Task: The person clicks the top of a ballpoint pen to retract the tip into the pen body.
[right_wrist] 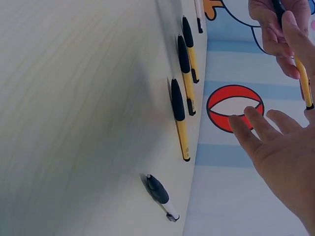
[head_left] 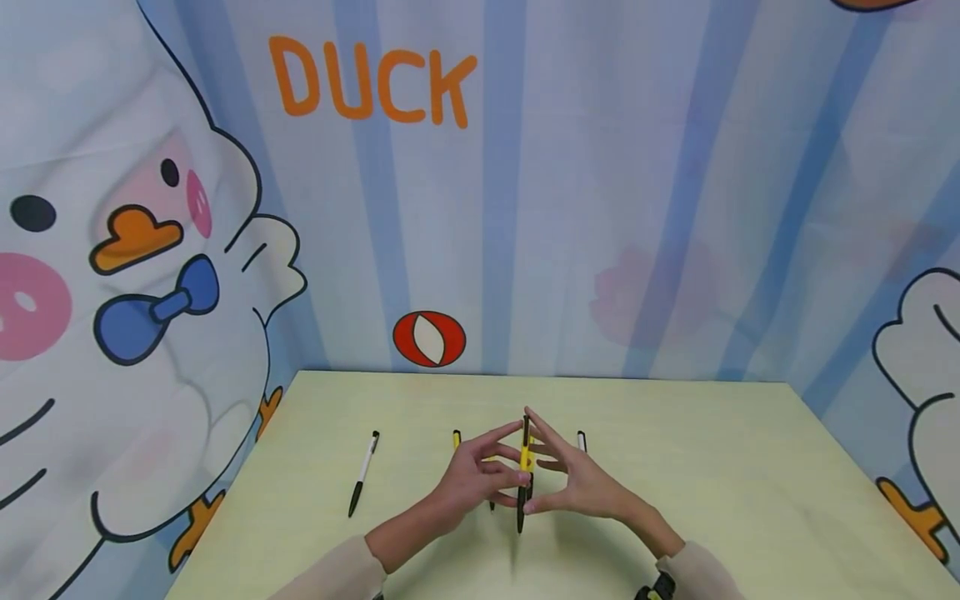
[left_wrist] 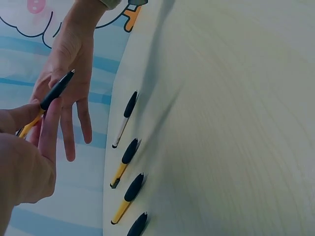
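Note:
A yellow ballpoint pen with a black grip (head_left: 522, 487) stands nearly upright above the table between the two hands. My left hand (head_left: 480, 477) pinches it between thumb and fingers, its tip pointing down. Against the pen's upper end rests the index finger of my right hand (head_left: 588, 483); that thumb is by the black grip, the other fingers spread and fairly straight. In the right wrist view, the right thumb overlaps the held pen (right_wrist: 301, 78). Behind the hands lie more yellow pens (right_wrist: 178, 120), partly hidden in the head view.
A white pen with a black grip (head_left: 363, 475) lies left on the pale table (head_left: 750, 467). Another white pen (right_wrist: 162, 194) lies on the right, mostly behind the right hand in the head view. A printed duck curtain (head_left: 570, 208) hangs at the table's back edge.

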The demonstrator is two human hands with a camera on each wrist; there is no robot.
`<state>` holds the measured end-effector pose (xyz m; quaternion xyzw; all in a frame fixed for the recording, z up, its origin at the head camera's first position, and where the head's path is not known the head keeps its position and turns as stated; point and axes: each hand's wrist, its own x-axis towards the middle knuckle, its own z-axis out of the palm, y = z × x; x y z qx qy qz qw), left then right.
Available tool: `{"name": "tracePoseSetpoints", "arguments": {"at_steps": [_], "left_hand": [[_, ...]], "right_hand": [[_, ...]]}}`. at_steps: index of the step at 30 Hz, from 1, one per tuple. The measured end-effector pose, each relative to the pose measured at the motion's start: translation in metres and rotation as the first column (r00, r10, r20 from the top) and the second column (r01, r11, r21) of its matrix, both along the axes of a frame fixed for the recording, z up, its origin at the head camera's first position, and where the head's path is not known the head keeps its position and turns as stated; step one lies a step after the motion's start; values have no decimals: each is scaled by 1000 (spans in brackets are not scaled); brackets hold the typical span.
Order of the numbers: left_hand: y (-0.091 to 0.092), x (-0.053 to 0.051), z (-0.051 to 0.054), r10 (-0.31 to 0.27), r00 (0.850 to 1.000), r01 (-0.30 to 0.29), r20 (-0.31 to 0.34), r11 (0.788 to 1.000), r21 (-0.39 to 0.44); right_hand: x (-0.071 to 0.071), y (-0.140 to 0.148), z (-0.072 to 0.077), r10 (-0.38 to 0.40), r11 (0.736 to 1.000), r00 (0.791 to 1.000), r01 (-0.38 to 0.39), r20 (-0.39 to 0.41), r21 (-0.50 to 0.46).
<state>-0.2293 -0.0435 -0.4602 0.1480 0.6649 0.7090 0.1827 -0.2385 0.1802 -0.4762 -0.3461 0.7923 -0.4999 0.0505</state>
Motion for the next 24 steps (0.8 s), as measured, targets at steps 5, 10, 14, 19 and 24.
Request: {"name": "tracePoseSetpoints", "arguments": {"at_steps": [5, 10, 14, 19, 24], "left_hand": [[-1, -1, 4, 7, 1000, -7, -4, 1000, 12], [-1, -6, 9, 30, 999, -30, -28, 1000, -1], [1, -8, 10, 32, 999, -32, -25, 999, -3], [3, -8, 8, 16, 1000, -16, -6, 1000, 8], [0, -8, 4, 35, 999, -35, -5, 999, -22]], "right_hand": [[3, -5, 2, -80, 997, 995, 80, -55, 9], [2, -9, 5, -119, 993, 989, 120, -89, 0], [-2, -7, 9, -105, 994, 993, 106, -61, 11], [-4, -1, 13, -43, 998, 999, 43, 22, 37], [-3, 4, 10, -8, 999, 1000, 7, 21, 52]]}}
